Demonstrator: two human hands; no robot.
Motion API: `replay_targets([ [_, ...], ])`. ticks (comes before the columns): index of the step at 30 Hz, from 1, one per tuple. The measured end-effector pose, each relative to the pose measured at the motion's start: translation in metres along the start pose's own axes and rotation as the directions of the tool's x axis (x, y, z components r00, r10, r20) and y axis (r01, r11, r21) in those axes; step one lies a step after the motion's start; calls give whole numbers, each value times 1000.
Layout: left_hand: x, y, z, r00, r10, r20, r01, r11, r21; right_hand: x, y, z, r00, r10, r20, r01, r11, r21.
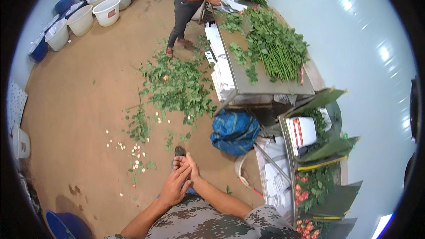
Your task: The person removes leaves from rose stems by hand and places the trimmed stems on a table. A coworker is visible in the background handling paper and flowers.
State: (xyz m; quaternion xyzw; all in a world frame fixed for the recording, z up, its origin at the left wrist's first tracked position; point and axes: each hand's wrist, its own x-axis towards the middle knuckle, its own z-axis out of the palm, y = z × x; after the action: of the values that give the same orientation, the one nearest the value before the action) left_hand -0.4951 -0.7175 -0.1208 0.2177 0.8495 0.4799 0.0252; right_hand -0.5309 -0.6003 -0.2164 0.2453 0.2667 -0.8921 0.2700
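My left hand [175,186] lies across my right hand [192,168] in front of my body, and the two touch. The right palm is partly exposed and its fingers are spread. I see nothing held in either hand, though the space between the palms is hidden. Below them, a dark shoe [179,151] stands on the brown floor. Scattered petals [136,162] and leaf scraps lie left of my hands. Farther forward spreads a heap of cut rose leaves and stems [179,86]. A blue woven sack [235,132] sits to the right, beyond my hands.
A metal table [265,88] bears a bundle of green-stemmed roses [280,49]. Another person [189,0] works at its far end. Along my right runs a divided rack [288,159] with roses [300,191]. Buckets [107,12] line the far left wall; a blue bucket [68,225] stands near left.
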Motion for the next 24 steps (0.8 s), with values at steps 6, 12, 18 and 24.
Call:
replay_targets([
  [6,86,-34,-40,982,-116,-147,116,993,-8,98,-53,51,991,93,91,-81,988,-130],
  [12,178,-62,-73,964,-128,-232,124,992,-31,175,-125,100,991,116,66,-97,967,-238],
  [18,255,-112,-101,975,-89,-204,87,996,-17,242,-167,129,996,83,-14,-85,987,-138],
  [24,353,-175,-141,997,47,-62,-49,998,-27,318,-221,155,992,-79,-101,68,992,-107],
])
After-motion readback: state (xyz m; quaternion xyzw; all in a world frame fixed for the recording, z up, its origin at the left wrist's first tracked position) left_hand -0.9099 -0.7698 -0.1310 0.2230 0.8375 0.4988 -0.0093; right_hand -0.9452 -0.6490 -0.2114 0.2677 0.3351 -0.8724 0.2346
